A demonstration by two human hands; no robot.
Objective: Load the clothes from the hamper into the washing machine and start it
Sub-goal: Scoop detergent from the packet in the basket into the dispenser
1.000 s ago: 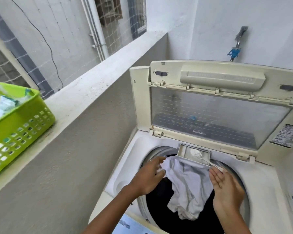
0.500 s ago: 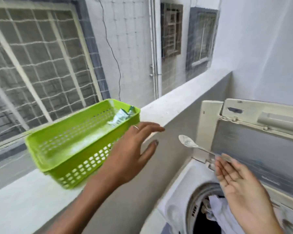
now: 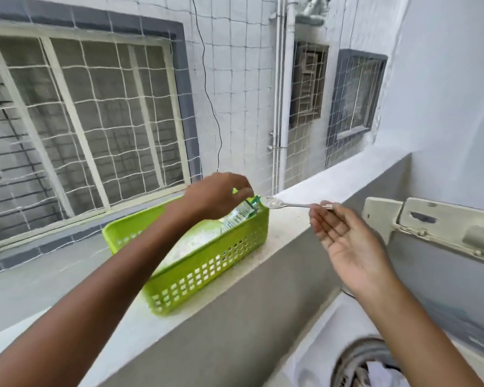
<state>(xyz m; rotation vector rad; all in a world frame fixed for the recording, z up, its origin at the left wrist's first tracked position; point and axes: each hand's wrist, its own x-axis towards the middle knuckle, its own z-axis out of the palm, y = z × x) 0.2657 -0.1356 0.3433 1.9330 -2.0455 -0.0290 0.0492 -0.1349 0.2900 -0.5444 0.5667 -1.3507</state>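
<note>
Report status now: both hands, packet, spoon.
Left hand pinching packet in green basket. Right hand holds spoon at fingertips. Nothing blocking.

Washing machine (image 3: pixel 333 344) lid up; white clothes (image 3: pixel 375 371) in drum.

Bare forearms, no sleeves; hands ungloved.
</note>
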